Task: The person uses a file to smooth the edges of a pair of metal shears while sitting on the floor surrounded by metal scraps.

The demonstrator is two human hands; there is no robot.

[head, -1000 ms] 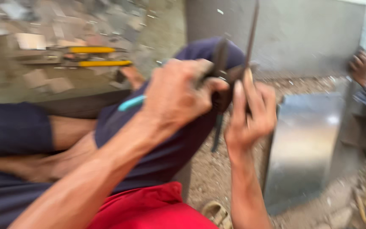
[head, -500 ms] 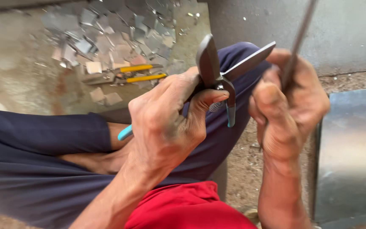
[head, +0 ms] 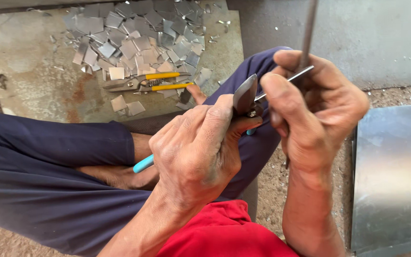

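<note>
My left hand grips a pair of tin snips with blue handles; one blue handle end pokes out below the hand at the left. The grey blades stick up past my thumb. My right hand pinches a long narrow metal strip that runs up and out of the top of the view. The strip's lower part sits at the snips' jaws. Both hands hover above my crossed legs in dark blue trousers.
A second pair of snips with yellow handles lies on a worn metal plate among several small cut metal squares. A sheet-metal panel lies at the right on the gravelly floor. A grey wall stands behind.
The view has dropped and steadied, bringing the pile of squares into sight. My hands have drawn closer together, and the snips' blades now meet the strip.
</note>
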